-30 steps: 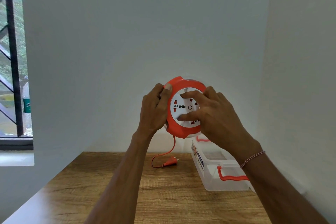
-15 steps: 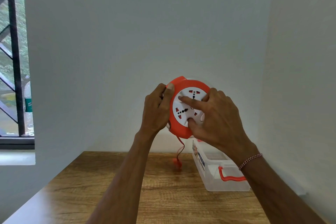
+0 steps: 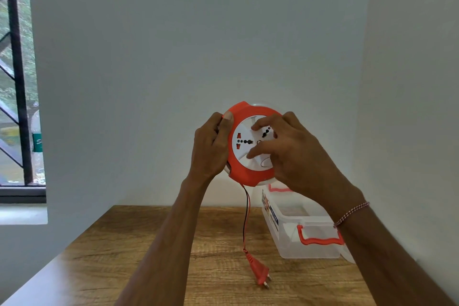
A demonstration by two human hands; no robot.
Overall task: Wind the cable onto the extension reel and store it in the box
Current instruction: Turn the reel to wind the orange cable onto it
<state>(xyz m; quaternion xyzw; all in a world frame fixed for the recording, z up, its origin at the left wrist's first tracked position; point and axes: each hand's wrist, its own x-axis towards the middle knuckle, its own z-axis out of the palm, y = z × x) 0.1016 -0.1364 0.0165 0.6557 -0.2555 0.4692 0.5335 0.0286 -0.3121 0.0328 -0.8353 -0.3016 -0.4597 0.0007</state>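
Head view
Left hand (image 3: 210, 146): wrapped around the left edge of the round orange plastic extension reel (image 3: 244, 171), thumb laid over the orange front rim near its top, other fingers hidden behind the body; holding the reel up in the air, face toward the camera.
Right hand (image 3: 290, 154): spread over the right half of the reel's white socket face (image 3: 242, 143), fingertips pressed on the white disc, one near its top and one near its lower left; fingers bent and parted, not closed around anything; a thin red-and-white thread bracelet (image 3: 351, 211) on the wrist.
Reel: between the two hands, raised well above the table, roughly upright; socket holes and small red marks visible on the white face left of the right hand's fingers.
Cable: thin red-and-black cable (image 3: 246, 216) leaving the reel's underside just below the left hand's heel and hanging almost straight down.
Plug: orange two-pin plug (image 3: 258, 271) at the cable's end, well below both hands, low at the wooden table (image 3: 139, 256); touching the surface or just above it, cannot tell.
Box: clear plastic storage box with an orange-red handle (image 3: 290, 236), open, below the right hand and wrist, standing on the table to the right of the hanging cable, apart from it.
Surroundings: plain pale wall behind the hands; black-framed window (image 3: 17, 82) far to the left of the left hand.
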